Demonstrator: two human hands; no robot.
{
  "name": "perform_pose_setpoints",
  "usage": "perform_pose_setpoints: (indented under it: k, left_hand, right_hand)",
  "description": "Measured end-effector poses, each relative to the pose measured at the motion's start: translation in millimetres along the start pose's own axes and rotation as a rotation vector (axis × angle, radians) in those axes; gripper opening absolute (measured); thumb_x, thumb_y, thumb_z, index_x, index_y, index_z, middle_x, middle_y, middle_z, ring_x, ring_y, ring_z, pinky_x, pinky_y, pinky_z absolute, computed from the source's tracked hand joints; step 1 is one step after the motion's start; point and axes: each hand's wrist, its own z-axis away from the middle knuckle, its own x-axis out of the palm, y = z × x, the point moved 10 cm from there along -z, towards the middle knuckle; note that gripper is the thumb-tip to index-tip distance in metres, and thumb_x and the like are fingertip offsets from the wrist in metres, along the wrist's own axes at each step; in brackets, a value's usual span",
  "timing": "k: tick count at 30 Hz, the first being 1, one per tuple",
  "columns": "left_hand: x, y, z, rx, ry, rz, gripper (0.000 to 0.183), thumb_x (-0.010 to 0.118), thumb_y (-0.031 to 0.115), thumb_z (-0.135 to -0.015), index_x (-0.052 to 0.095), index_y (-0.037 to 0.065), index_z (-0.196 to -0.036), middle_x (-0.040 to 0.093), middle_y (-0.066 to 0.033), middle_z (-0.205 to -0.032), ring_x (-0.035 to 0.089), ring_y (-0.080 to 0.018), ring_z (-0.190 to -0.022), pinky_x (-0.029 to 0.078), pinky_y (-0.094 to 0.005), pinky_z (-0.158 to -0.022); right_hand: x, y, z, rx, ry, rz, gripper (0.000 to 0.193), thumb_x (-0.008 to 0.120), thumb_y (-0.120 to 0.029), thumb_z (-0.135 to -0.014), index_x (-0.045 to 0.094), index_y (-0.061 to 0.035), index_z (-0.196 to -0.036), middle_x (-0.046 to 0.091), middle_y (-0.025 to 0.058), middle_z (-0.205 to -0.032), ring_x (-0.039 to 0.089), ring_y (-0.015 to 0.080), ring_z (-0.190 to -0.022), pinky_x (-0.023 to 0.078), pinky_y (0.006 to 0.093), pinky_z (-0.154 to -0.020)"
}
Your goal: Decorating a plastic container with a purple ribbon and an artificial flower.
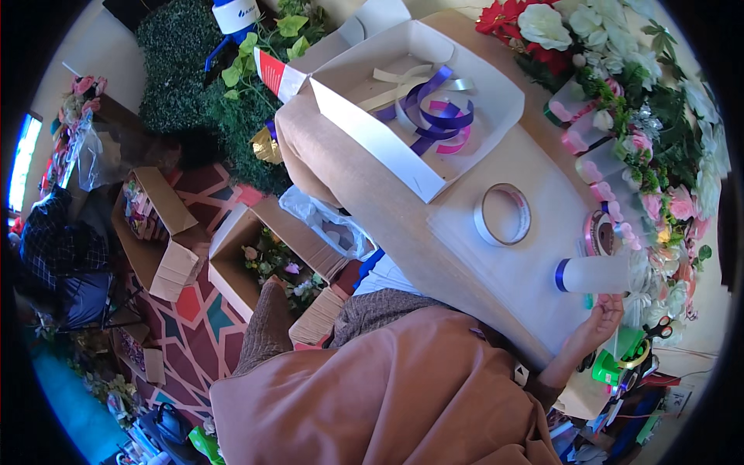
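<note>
My left arm, in a brown knit sleeve, reaches down into an open cardboard box (234, 267) of artificial flowers (267, 260). Of my left hand (274, 281) only a small part shows at the cuff; its fingers are hidden. My right hand (604, 319) is at the table's right edge with its fingers curled in. Just beyond its fingertips lies a white cylinder (597, 274) with a blue band at one end. Something small and green shows beside the fingers; I cannot make out what they hold, if anything.
On the paper-covered table are a white open box (380, 138) with purple, pink and cream ribbons (442, 116), a tape roll (502, 215) and a ribbon spool (599, 232). Artificial flowers (678, 203) line the right side, near scissors (660, 328). Another cardboard box (145, 256) stands on the patterned floor.
</note>
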Motion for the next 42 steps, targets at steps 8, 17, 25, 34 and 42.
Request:
perform_pose_setpoints:
  k: [8, 17, 25, 34, 42]
  left_hand:
    - [24.5, 59.6, 20.3, -0.102, -0.013, 0.774, 0.086, 0.081, 0.035, -0.061, 0.04, 0.015, -0.134, 0.058, -0.017, -0.117, 0.053, -0.0276, -0.111, 0.042, -0.0442, -0.091]
    - [16.1, 123.7, 55.1, -0.123, 0.139, 0.528, 0.073, 0.077, 0.044, -0.061, 0.048, 0.029, -0.126, 0.056, -0.0197, -0.115, 0.047, -0.0304, -0.118, 0.043, -0.0406, -0.095]
    - [-11.0, 143.2, 60.8, 0.082, -0.019, 0.567, 0.071, 0.07, 0.043, -0.069, 0.043, 0.029, -0.132, 0.033, -0.0212, -0.14, 0.033, -0.0366, -0.129, 0.033, -0.04, -0.105]
    - [17.8, 141.8, 13.6, -0.035, 0.022, 0.365, 0.055, 0.066, 0.038, -0.073, 0.052, 0.02, -0.124, 0.046, -0.02, -0.127, 0.045, -0.0318, -0.12, 0.041, -0.0403, -0.097]
    - [-92.1, 137.8, 120.5, -0.215, 0.121, 0.57, 0.05, 0.069, 0.038, -0.071, 0.062, 0.01, -0.112, 0.061, -0.0169, -0.111, 0.059, -0.0269, -0.107, 0.047, -0.0385, -0.089]
  right_hand:
    - [-11.2, -7.8, 3.5, -0.005, 0.045, 0.009, 0.031, 0.041, 0.008, -0.084, 0.047, 0.0043, -0.115, 0.057, 0.0094, -0.101, 0.054, 0.0145, -0.095, 0.041, 0.027, -0.088]
    - [-14.0, 8.3, 2.3, -0.021, 0.0, 0.075, 0.025, 0.045, 0.004, -0.087, 0.049, 0.0057, -0.112, 0.058, 0.0109, -0.103, 0.055, 0.016, -0.098, 0.042, 0.0288, -0.093]
    - [-10.2, 4.7, -2.0, 0.001, -0.006, 0.028, 0.027, 0.043, 0.005, -0.086, 0.049, 0.0061, -0.113, 0.058, 0.0115, -0.105, 0.055, 0.0164, -0.098, 0.041, 0.0288, -0.093]
    - [-5.9, 9.0, -2.2, 0.017, -0.02, -0.007, 0.027, 0.042, 0.006, -0.085, 0.049, 0.0058, -0.111, 0.058, 0.0097, -0.102, 0.055, 0.0147, -0.096, 0.042, 0.0273, -0.091]
    - [-22.3, -0.1, 3.7, 0.019, 0.063, 0.016, 0.025, 0.042, 0.007, -0.085, 0.051, 0.0062, -0.108, 0.059, 0.0107, -0.099, 0.056, 0.0157, -0.094, 0.042, 0.028, -0.089]
